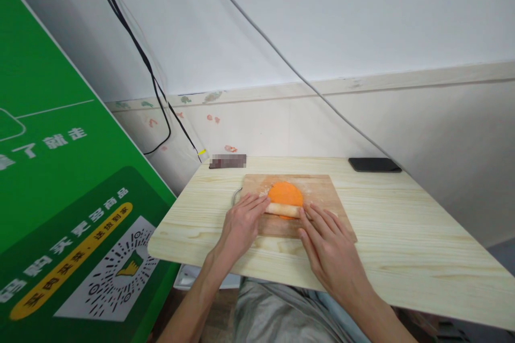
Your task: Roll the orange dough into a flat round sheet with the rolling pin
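Observation:
A flat round of orange dough (286, 191) lies on a wooden cutting board (341, 225) dusted with white flour. Across the lower part of the dough runs a pale wooden rolling pin (284, 209). My left hand (245, 220) is on the pin's left end, its fingers bent over it. The right end is under my right hand (328, 236), its fingers long and pressed down along the pin. Both ends of the pin are mostly hidden by my hands.
The board rests on a light wood-grain table (402, 236). Near the wall are a black phone (375, 165) and a dark, pixelated flat object (227, 161). A green printed panel (60, 144) leans at the left. Black cables (132, 37) and a grey cable (273, 45) run along the wall.

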Tool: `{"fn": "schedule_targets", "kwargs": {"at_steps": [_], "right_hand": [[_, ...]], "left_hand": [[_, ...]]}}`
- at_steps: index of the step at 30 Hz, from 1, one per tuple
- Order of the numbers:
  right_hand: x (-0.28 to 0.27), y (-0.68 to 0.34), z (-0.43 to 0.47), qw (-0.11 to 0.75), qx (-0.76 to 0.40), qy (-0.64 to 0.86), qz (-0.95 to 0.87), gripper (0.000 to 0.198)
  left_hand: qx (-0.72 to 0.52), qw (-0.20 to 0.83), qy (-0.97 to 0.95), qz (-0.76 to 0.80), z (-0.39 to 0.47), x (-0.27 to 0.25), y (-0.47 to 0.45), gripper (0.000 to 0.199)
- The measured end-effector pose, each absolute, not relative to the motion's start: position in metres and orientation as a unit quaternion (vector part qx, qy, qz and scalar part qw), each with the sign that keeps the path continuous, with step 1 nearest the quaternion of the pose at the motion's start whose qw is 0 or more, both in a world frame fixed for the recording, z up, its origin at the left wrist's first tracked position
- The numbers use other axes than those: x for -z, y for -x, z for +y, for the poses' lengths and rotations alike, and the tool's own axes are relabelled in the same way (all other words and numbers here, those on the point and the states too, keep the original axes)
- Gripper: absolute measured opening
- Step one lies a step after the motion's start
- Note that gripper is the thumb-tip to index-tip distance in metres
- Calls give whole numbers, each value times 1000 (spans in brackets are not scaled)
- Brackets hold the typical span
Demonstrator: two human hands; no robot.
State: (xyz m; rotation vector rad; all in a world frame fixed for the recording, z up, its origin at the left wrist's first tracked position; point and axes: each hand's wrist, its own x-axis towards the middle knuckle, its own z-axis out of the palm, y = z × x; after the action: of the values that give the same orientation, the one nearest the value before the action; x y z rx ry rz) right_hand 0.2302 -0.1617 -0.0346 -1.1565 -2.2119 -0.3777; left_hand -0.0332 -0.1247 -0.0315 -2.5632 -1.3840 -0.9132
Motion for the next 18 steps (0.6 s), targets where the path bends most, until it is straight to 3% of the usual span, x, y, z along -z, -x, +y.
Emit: {"fn": "schedule_targets", "kwargs": {"at_steps": [7, 14, 18], "right_hand": [[40, -242, -138, 274, 146, 411, -857, 57], [24, -252, -95, 199, 115, 398, -888, 56], [18, -247, -70, 179, 94, 418, -886, 60]], "left_hand": [[276, 47, 840, -465, -116, 32, 27, 63], [258, 48, 835, -484, -85, 28, 22, 45], [251, 46, 815, -521, -62, 26, 18, 52]]}}
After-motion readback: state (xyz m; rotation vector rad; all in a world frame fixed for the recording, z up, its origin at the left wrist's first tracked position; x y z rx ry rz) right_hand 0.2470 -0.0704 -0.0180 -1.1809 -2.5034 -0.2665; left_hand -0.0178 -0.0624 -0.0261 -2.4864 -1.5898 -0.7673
